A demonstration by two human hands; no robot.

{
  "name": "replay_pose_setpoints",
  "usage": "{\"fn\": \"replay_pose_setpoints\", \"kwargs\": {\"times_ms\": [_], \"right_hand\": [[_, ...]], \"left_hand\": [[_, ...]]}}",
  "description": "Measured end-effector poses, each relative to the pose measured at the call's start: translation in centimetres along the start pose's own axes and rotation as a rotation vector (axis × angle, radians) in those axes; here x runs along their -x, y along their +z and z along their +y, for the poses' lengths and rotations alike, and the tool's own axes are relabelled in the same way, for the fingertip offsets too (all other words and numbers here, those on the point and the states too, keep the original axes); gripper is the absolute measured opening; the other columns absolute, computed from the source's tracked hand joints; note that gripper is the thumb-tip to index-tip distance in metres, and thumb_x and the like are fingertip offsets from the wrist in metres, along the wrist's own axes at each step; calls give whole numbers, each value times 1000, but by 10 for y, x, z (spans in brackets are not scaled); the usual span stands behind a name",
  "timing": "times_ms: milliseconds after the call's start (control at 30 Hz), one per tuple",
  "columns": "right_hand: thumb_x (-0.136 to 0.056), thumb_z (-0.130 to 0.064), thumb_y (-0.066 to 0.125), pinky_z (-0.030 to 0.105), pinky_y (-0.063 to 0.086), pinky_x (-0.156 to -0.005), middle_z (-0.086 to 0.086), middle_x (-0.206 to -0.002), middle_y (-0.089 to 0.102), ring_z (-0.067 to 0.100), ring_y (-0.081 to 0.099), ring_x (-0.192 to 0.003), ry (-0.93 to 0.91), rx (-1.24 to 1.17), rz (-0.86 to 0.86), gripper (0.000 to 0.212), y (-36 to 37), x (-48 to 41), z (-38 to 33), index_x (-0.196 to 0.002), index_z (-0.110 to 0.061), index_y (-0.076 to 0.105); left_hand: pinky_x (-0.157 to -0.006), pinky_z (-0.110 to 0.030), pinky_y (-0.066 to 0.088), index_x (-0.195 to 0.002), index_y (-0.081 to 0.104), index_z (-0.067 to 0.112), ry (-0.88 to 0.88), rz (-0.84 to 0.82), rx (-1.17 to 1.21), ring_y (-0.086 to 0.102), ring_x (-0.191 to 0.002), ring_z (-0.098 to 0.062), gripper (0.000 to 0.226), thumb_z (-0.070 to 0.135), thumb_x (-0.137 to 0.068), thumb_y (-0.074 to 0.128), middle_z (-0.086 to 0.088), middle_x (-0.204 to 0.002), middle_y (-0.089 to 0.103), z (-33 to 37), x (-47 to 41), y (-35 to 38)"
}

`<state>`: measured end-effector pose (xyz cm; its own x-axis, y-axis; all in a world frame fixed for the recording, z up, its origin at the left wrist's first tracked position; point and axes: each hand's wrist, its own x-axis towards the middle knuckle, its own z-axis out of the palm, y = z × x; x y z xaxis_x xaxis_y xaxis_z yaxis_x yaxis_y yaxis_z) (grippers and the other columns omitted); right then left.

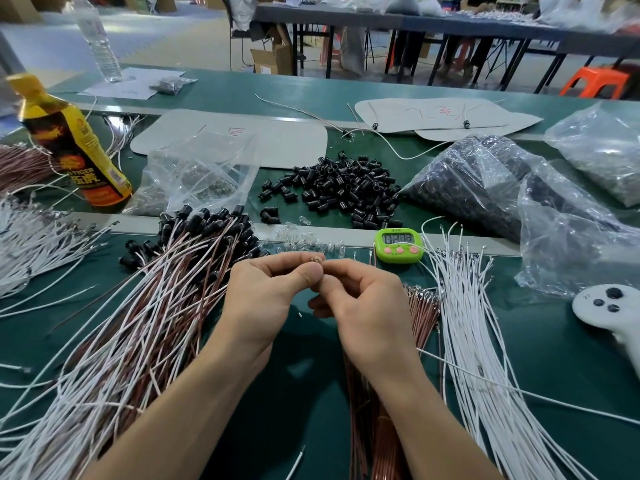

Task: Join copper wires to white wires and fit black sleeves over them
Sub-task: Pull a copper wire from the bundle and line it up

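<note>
**Pinching a tiny metal tip between 2 hands**

I am pinching the metal tip (317,260) between my left hand (263,292) and right hand (363,299), thumbs and forefingers closing narrowly on it. It is so small that I cannot tell whether 1 wire or 2 are meeting there. It is likely weighing almost nothing and bending easily, so I am gripping right at the tip.

The copper wires (422,317) are lying under my right fingers, the white wires (485,358) further right, the black sleeves (343,188) well beyond my fingertips. Finished leads (180,278) are crowding my left fingers and the timer (398,244) is sitting just beyond my right fingers, leaving bare mat (298,393) only beneath my wrists.
</note>
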<state>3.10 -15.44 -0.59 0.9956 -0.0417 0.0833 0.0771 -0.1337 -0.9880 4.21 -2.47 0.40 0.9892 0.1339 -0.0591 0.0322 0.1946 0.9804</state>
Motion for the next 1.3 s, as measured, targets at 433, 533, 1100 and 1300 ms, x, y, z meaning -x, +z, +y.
{"fn": "replay_pose_setpoints", "kwargs": {"times_ms": [433, 533, 1100, 1300], "right_hand": [[-93, -9, 64, 23, 54, -85, -7, -92, 75, 16, 70, -91, 17, 762, 156, 24, -22, -41, -20, -105, -22, 80], [-92, -14, 66, 38, 58, -86, 10, -98, 77, 31, 69, -93, 34, 916, 98, 16, -13, -62, -17, -102, -13, 78], [-78, -22, 87, 15, 46, -49, -5, -58, 71, 7, 65, -49, -34, 314, 167, 17, -27, -43, -15, -75, -25, 71], [-79, 4, 82, 23, 56, -57, 8, -66, 75, 24, 75, -61, 12, -14, 52, 28, -32, -17, -4, -77, -22, 73]], "left_hand": [[-70, -22, 57, -80, 76, 14, -102, 115, -21, 73, -72, -11, 12, 6, -88, 75, -8, -79, 79, 4, -11, -10], [-61, -16, 56, -79, 76, 13, -92, 99, -42, 72, -67, -11, 13, 2, -87, 76, -10, -75, 78, 5, -13, -11], [-62, -17, 54, -72, 81, 17, -49, -27, -265, 71, -61, -14, 19, 0, -82, 79, -7, -69, 77, -4, -17, -13], [-60, -9, 49, -80, 82, 20, -27, -150, -485, 73, -64, -2, 12, 8, -82, 82, 7, -69, 77, -9, -7, -2]]}}
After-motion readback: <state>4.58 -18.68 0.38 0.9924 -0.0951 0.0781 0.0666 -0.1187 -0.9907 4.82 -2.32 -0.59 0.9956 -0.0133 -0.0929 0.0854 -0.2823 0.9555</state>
